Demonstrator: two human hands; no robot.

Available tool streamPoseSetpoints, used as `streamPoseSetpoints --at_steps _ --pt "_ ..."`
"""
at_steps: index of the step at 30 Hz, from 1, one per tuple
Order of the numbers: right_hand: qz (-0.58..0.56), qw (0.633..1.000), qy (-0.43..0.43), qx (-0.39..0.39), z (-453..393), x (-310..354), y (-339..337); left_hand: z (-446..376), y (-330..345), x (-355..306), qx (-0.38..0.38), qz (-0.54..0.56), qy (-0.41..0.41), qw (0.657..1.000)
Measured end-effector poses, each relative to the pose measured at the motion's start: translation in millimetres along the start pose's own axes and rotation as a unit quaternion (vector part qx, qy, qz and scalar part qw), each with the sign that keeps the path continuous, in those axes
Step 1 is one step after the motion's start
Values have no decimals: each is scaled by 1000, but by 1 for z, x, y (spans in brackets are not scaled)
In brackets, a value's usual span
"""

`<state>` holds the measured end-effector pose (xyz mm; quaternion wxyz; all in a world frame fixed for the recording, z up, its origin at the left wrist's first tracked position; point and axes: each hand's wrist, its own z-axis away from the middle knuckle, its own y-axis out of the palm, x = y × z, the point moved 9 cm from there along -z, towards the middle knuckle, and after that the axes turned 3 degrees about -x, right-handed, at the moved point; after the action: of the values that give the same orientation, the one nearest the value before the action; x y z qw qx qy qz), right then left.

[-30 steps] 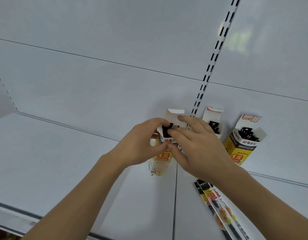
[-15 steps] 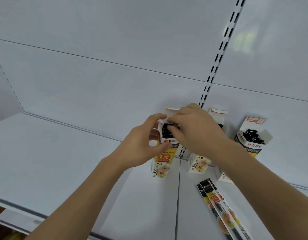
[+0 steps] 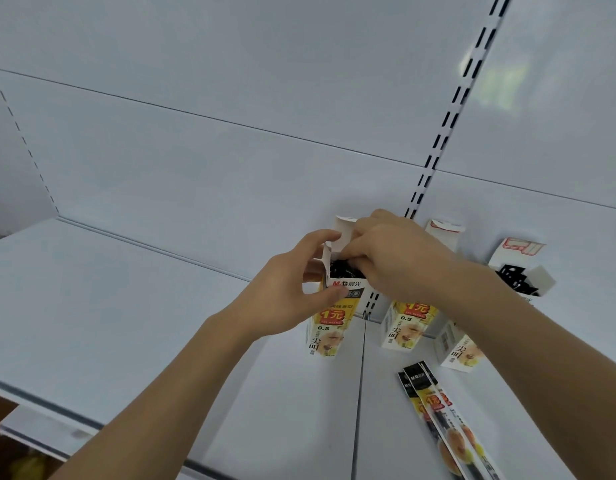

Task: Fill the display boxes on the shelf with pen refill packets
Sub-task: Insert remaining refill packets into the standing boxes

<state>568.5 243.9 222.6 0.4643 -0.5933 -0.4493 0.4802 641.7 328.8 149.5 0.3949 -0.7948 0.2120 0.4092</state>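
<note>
Three upright boxes [image 3: 329,320] are being kept along the shelf's [image 3: 126,323] back edge; the leftmost is being gripped by the left hand [image 3: 286,289], packets [image 3: 344,270] being pinched by the right hand [image 3: 400,258].

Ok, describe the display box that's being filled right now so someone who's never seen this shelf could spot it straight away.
Find the black slotted upright strip running down the white back panel. Three yellow-and-white display boxes stand along its foot on the white shelf. It is the leftmost box, left of the strip, and the only one with hands on it: the left hand grips its side while the right hand reaches into its open top.
</note>
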Motion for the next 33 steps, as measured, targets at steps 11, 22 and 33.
streamPoseSetpoints --at_steps 11,22,33 --pt "-58 996 30 -57 -1 -10 -2 -2 -2 5 0 -6 -6 1000" --pt "-86 993 36 -74 -2 -14 3 -3 -3 4 -6 -15 -3 1000" --pt "-81 971 69 -213 26 -32 -15 -15 -3 7 -11 23 -3 1000"
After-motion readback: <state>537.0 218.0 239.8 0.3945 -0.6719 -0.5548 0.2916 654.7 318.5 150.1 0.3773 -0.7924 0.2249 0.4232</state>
